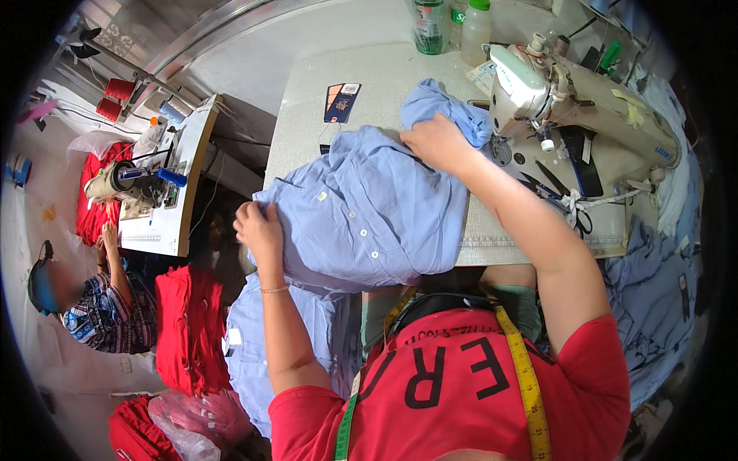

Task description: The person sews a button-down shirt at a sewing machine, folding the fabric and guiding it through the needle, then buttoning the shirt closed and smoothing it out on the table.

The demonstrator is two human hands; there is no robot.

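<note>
Two bare hands rest on a light blue button-front shirt [369, 211] spread across the near left part of the white table [307, 100]. The left hand [257, 227] sits at the shirt's left edge, fingers curled closed around a fold of the fabric where it hangs off the table's front. The right hand [438, 142] lies on the upper part of the shirt, fingers bent down and bunching the cloth just beside the head of the white sewing machine [530, 81]. Black scissors [550, 184] lie on the machine bed to the right of the right forearm. Folded paper tags [340, 101] lie on the table behind the shirt. Two bottles [453, 27] stand at the table's far edge. More blue garments [653, 284] hang at the table's right side. A yellow tape measure [526, 376] drapes over the person's red shirt.
</note>
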